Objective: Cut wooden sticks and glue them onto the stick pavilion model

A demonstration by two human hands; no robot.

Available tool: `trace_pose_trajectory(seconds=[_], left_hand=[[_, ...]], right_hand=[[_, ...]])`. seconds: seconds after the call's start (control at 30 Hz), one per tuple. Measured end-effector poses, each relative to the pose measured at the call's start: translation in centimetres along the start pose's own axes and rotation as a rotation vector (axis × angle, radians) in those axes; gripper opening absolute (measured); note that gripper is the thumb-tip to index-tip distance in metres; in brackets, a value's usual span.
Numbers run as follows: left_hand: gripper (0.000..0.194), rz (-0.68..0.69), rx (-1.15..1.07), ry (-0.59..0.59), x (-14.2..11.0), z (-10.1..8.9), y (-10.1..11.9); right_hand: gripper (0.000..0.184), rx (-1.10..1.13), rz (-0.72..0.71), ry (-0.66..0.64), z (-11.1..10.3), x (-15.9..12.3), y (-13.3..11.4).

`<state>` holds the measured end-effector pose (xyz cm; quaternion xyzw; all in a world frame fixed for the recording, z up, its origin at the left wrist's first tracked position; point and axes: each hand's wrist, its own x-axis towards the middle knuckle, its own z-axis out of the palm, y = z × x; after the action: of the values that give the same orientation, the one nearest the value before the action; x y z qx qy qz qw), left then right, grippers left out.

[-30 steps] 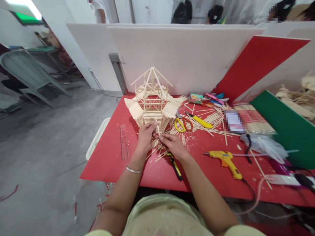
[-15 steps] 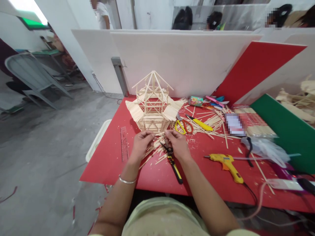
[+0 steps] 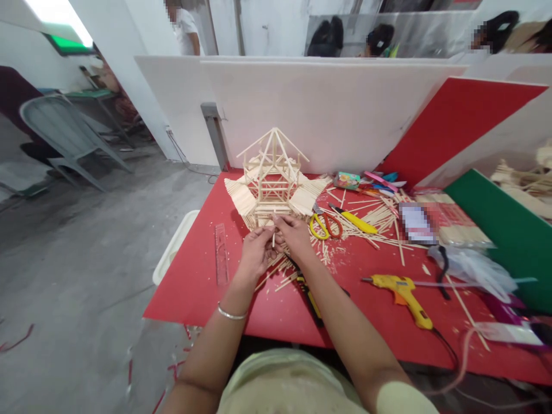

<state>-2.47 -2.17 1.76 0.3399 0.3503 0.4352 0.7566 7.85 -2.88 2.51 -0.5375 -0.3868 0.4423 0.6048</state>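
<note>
Both hands, left hand (image 3: 255,253) and right hand (image 3: 293,233), pinched one thin stick (image 3: 273,237) against the stick house (image 3: 272,181) near the counter (image 3: 194,287) far edge; frame stood built, roof unclad.

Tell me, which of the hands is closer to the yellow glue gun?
The right hand. It is up by the stick house, left of the yellow glue gun with bare red table between. The left hand sits farther left, pinching a small stick.

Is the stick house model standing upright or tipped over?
Upright: the stick house model sits on its base on the red table, roof peak pointing up.
</note>
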Motion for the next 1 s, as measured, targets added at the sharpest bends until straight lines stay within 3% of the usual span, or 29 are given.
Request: trace_pose_trajectory(seconds=[0.2,0.33,0.47,0.57,0.67,0.83,1.0], left_hand=[[0.022,0.096,0.078,0.009,-1.1,-0.3,0.5],[0.021,0.237,0.255,0.03,-2.7,-0.4,1.4],[0.018,0.459,0.473,0.157,-3.7,-1.6,3.4],[0.012,0.664,0.636,0.31,-2.6,-4.0,5.2],[0.012,0.76,0.809,0.431,-0.1,-6.8,6.9],[0.02,0.811,0.979,0.397,3.6,-8.8,7.9],[0.02,0.811,1.008,0.343,4.8,-9.2,7.5]], right_hand=[[0.041,-0.042,-0.088,0.021,-0.4,0.0,0.4],[0.037,-0.091,-0.126,-0.007,-0.7,-1.3,0.1],[0.035,-0.16,-0.141,-0.041,-1.3,-2.8,-0.3],[0.03,-0.256,-0.153,-0.06,-1.6,-3.6,-0.7],[0.029,-0.342,-0.151,-0.11,-1.3,-4.0,-1.1],[0.027,-0.418,-0.177,-0.197,-0.3,-4.2,-0.9],[0.03,-0.553,-0.238,-0.143,0.0,-4.0,-1.3]])
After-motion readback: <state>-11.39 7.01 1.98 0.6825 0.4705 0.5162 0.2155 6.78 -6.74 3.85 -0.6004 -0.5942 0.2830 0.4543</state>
